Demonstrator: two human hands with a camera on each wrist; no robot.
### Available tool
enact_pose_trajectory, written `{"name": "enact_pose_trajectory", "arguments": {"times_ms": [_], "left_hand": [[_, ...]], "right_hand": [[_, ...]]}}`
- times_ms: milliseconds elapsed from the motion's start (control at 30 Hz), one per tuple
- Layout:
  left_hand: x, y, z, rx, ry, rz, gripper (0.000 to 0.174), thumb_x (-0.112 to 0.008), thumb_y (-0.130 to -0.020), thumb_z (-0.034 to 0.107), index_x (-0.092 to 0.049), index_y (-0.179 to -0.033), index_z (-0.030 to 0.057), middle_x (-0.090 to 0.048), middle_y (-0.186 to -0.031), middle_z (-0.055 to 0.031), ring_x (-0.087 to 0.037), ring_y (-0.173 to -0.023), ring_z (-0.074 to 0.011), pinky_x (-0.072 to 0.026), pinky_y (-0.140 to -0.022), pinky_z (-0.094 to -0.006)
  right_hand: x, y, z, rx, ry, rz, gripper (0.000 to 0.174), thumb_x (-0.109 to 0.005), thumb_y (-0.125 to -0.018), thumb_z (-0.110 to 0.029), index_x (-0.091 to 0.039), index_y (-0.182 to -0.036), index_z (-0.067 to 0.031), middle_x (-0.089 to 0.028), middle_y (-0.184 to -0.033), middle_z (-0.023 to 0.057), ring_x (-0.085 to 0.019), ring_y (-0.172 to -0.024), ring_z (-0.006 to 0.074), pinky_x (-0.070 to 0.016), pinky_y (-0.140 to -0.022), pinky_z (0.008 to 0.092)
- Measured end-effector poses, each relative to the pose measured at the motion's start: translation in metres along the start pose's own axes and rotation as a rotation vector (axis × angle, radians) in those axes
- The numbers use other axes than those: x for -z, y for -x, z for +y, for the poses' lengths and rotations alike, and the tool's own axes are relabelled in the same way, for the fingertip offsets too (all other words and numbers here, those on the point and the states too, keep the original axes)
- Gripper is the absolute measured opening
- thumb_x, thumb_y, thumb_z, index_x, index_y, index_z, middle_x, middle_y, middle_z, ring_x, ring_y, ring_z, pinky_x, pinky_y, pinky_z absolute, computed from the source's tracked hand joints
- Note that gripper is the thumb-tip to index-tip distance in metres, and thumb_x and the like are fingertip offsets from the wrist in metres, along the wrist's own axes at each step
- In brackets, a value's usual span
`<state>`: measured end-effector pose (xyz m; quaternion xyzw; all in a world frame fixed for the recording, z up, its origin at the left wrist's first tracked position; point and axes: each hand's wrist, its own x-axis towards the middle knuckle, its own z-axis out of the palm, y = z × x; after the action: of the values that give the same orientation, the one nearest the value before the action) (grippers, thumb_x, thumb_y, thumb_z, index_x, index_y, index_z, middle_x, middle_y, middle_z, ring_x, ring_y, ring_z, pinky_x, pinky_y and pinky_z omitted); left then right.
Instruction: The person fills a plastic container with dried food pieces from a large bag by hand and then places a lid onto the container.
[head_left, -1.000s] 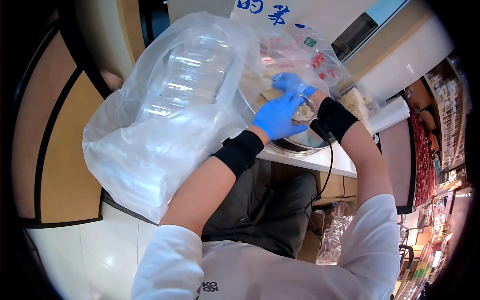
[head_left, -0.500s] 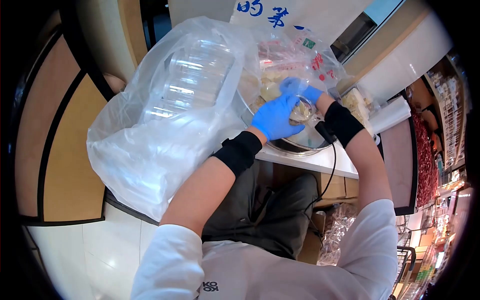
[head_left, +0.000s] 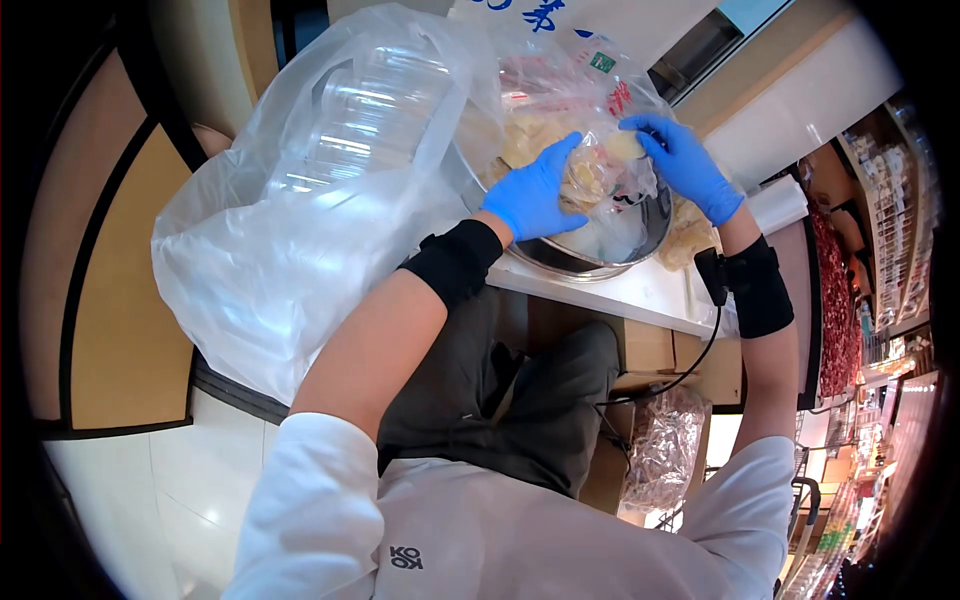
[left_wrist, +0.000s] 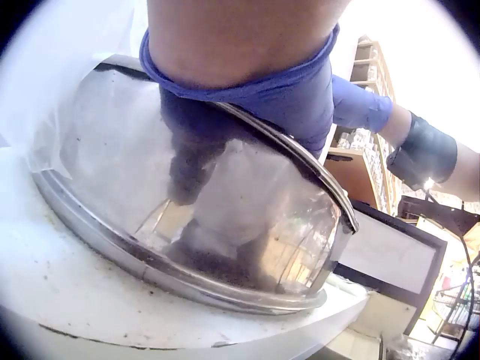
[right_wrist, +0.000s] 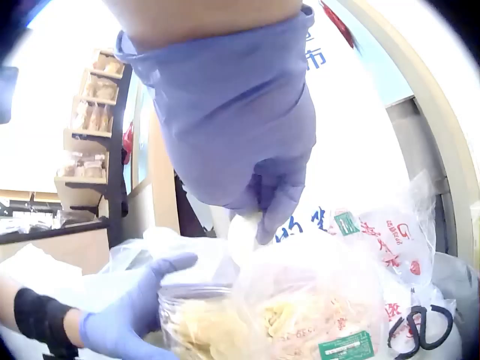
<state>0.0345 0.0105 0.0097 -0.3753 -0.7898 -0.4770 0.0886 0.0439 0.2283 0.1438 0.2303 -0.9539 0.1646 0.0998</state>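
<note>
My left hand [head_left: 535, 190], in a blue glove, grips a clear plastic jar [right_wrist: 196, 324] from its left side. Pale yellow slices fill much of the jar. Above and to the right of it, my gloved right hand [head_left: 685, 168] pinches a pale slice [head_left: 625, 147] between thumb and fingers. Both hands are over a shiny metal basin [head_left: 655, 228] on the white table. Behind the jar lies a clear bag with red print [right_wrist: 315, 319], holding more pale slices. In the left wrist view the basin's wall hides the jar.
To the left, a large white plastic bag [head_left: 260, 275] holds stacked clear containers [head_left: 375, 110]. Black-handled scissors [right_wrist: 420, 330] lie beside the printed bag. A white roll [head_left: 778, 205] lies at the table's right. Cardboard boxes [head_left: 645, 350] stand under the table.
My right hand has risen out of the basin toward the right, now with a pale slice in its fingers. My left hand stays on the jar and has turned slightly.
</note>
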Motion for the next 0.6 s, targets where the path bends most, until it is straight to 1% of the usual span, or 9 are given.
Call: {"name": "enact_pose_trajectory", "arguments": {"times_ms": [33, 67, 133, 167, 233, 267, 500, 567, 600], "left_hand": [[-0.001, -0.001, 0.000, -0.009, 0.012, 0.032, 0.102, -0.075, -0.069, 0.043, -0.017, -0.145, 0.0063, -0.049, -0.130, -0.0237, -0.055, -0.112, -0.0363, -0.0451, -0.094, -0.0401], [-0.001, -0.001, 0.000, -0.012, 0.013, 0.031, 0.102, -0.075, -0.069, 0.043, -0.017, -0.145, 0.0063, -0.049, -0.130, -0.0237, -0.055, -0.112, -0.0363, -0.0451, -0.094, -0.0401], [0.001, -0.002, 0.003, 0.082, -0.027, -0.031, 0.102, -0.074, -0.069, 0.045, -0.020, -0.145, 0.0027, -0.051, -0.127, -0.0245, -0.053, -0.114, -0.0361, -0.0444, -0.095, -0.0403], [0.002, -0.002, 0.004, 0.079, -0.028, -0.031, 0.102, -0.074, -0.069, 0.045, -0.020, -0.145, 0.0027, -0.051, -0.127, -0.0245, -0.053, -0.114, -0.0361, -0.0444, -0.095, -0.0403], [0.004, -0.002, 0.004, 0.097, -0.051, -0.066, 0.099, -0.073, -0.068, 0.049, -0.028, -0.142, 0.0007, -0.051, -0.128, -0.0246, -0.053, -0.115, -0.0355, -0.0442, -0.095, -0.0401], [0.004, -0.003, 0.004, 0.098, -0.054, -0.064, 0.099, -0.073, -0.068, 0.049, -0.028, -0.142, 0.0007, -0.051, -0.128, -0.0246, -0.053, -0.115, -0.0355, -0.0442, -0.095, -0.0401], [0.005, -0.003, 0.005, 0.100, -0.101, -0.119, 0.098, -0.070, -0.069, 0.057, -0.032, -0.140, 0.0018, -0.055, -0.123, -0.0243, -0.056, -0.110, -0.0363, -0.0459, -0.092, -0.0400], [0.006, -0.003, 0.007, 0.106, -0.121, -0.137, 0.098, -0.070, -0.069, 0.057, -0.031, -0.141, 0.0025, -0.056, -0.122, -0.0242, -0.056, -0.110, -0.0366, -0.0461, -0.092, -0.0401], [0.006, -0.004, 0.007, 0.109, -0.121, -0.150, 0.097, -0.069, -0.070, 0.057, -0.032, -0.140, 0.0013, -0.057, -0.119, -0.0245, -0.058, -0.108, -0.0366, -0.0466, -0.090, -0.0406]], "right_hand": [[0.003, -0.001, -0.008, -0.004, -0.124, 0.024, 0.021, -0.050, -0.092, -0.009, -0.061, -0.110, -0.0059, -0.065, -0.094, 0.0088, -0.062, -0.088, 0.0177, -0.0483, -0.079, 0.0308], [0.005, 0.000, -0.016, -0.007, -0.122, 0.026, 0.021, -0.050, -0.092, -0.009, -0.061, -0.110, -0.0059, -0.065, -0.094, 0.0088, -0.062, -0.088, 0.0177, -0.0483, -0.079, 0.0308], [0.004, -0.001, -0.029, -0.209, -0.133, -0.263, 0.023, -0.050, -0.093, -0.009, -0.061, -0.112, -0.0057, -0.063, -0.093, 0.0036, -0.057, -0.084, 0.0106, -0.0477, -0.078, 0.0263], [-0.001, -0.001, -0.033, -0.210, -0.133, -0.260, 0.023, -0.050, -0.093, -0.009, -0.061, -0.112, -0.0057, -0.063, -0.093, 0.0036, -0.057, -0.084, 0.0106, -0.0477, -0.078, 0.0263], [-0.012, -0.001, -0.037, -0.358, -0.350, -0.349, 0.022, -0.052, -0.092, -0.009, -0.062, -0.111, -0.0047, -0.062, -0.093, 0.0026, -0.055, -0.083, 0.0075, -0.0474, -0.077, 0.0231], [-0.016, 0.000, -0.035, -0.327, -0.410, -0.336, 0.021, -0.056, -0.091, -0.011, -0.063, -0.110, -0.0044, -0.063, -0.094, 0.0019, -0.056, -0.082, 0.0076, -0.0481, -0.075, 0.0230], [-0.017, -0.009, -0.021, -0.303, -0.423, -0.419, 0.025, -0.059, -0.090, -0.012, -0.063, -0.113, -0.0050, -0.063, -0.093, 0.0013, -0.056, -0.080, 0.0075, -0.0490, -0.072, 0.0231], [-0.013, -0.011, -0.020, -0.365, -0.438, -0.509, 0.023, -0.059, -0.090, -0.012, -0.064, -0.111, -0.0047, -0.061, -0.086, -0.0019, -0.053, -0.071, 0.0037, -0.0476, -0.061, 0.0196], [-0.013, -0.012, -0.020, -0.368, -0.440, -0.509, 0.023, -0.059, -0.090, -0.012, -0.064, -0.111, -0.0047, -0.061, -0.086, -0.0019, -0.053, -0.071, 0.0037, -0.0476, -0.061, 0.0196]]}}
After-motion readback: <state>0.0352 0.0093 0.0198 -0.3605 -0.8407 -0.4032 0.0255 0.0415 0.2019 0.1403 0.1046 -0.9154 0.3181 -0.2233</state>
